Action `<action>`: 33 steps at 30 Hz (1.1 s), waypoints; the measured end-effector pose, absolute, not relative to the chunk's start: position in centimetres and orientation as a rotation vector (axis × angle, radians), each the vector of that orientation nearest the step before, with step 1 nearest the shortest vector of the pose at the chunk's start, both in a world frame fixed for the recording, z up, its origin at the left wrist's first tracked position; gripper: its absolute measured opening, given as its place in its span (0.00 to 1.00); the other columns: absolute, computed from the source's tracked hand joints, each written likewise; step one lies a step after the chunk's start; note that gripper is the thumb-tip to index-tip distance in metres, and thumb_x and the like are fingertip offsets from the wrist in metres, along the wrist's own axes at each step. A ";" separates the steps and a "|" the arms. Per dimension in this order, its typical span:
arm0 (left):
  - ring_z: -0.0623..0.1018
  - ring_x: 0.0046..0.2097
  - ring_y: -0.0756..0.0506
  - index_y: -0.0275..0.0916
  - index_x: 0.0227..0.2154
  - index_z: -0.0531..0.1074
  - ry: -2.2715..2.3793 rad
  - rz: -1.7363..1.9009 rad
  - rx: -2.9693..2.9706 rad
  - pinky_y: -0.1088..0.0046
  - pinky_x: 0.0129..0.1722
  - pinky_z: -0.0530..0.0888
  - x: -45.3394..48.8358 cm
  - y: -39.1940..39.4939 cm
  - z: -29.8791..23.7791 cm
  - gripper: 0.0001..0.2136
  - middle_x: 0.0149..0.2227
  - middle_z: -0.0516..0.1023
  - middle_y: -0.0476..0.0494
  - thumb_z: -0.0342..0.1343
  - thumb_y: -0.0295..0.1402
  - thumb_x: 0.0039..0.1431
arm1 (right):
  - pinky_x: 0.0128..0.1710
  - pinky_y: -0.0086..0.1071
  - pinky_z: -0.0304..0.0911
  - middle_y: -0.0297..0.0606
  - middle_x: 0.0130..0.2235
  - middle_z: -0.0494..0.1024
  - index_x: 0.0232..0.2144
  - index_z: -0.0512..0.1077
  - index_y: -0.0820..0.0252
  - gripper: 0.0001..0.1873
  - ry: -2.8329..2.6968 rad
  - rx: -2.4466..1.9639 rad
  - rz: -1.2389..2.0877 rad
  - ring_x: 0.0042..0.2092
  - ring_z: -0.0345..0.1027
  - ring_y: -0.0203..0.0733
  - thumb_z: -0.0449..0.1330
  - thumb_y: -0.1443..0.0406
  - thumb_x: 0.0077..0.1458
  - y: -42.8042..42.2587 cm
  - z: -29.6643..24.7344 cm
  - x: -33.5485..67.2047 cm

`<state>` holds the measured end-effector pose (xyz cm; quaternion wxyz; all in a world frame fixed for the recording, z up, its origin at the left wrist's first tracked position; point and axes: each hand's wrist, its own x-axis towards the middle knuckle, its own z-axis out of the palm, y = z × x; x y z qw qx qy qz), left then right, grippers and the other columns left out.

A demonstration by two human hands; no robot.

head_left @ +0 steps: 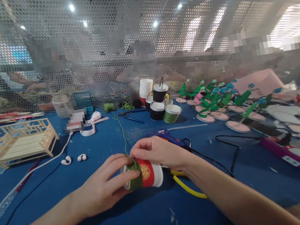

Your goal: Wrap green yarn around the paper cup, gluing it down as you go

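A red and white paper cup (148, 174) lies on its side just above the blue table (145, 221), its base end partly wrapped in green yarn (135, 175). My left hand (105, 187) grips the wrapped end, fingers curled around it. My right hand (156, 151) pinches the green yarn strand (123, 132) on top of the cup; the strand runs away to a green yarn ball (109, 106) at the back.
A blue glue gun (168, 135) with black and yellow cords lies behind my right hand. Wrapped cups (163, 104), paper flowers on pink discs (218, 105), a small wooden bed model (21, 141), white earbuds (74, 159) and a purple phone (288, 150) surround it. A mesh screen stands behind.
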<state>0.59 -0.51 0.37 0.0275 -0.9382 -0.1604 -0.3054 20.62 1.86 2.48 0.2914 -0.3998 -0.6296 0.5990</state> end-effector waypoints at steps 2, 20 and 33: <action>0.67 0.50 0.41 0.36 0.44 0.63 -0.491 -0.901 -2.899 0.63 0.46 0.73 0.6 -0.5 0.3 0.14 0.45 0.66 0.35 0.48 0.20 0.55 | 0.32 0.27 0.60 0.32 0.29 0.72 0.28 0.70 0.61 0.16 -1.725 -1.072 1.568 0.29 0.64 0.31 0.62 0.55 0.43 1.8 2.5 20.5; 0.69 0.48 0.44 0.38 0.46 0.64 -0.488 -0.804 -2.907 0.72 0.42 0.73 0.6 -0.9 1.0 0.16 0.46 0.63 0.37 0.43 0.20 0.56 | 0.35 0.30 0.60 0.32 0.28 0.73 0.25 0.73 0.61 0.16 -1.416 -0.966 1.901 0.30 0.65 0.34 0.66 0.54 0.37 1.8 2.0 20.3; 0.68 0.49 0.44 0.44 0.49 0.63 -0.722 -0.978 -2.992 0.67 0.45 0.72 0.1 -0.1 -0.7 0.16 0.48 0.62 0.39 0.49 0.26 0.58 | 0.35 0.29 0.58 0.30 0.26 0.72 0.22 0.70 0.61 0.09 -1.413 -0.988 1.449 0.30 0.63 0.31 0.62 0.61 0.43 2.5 1.6 20.3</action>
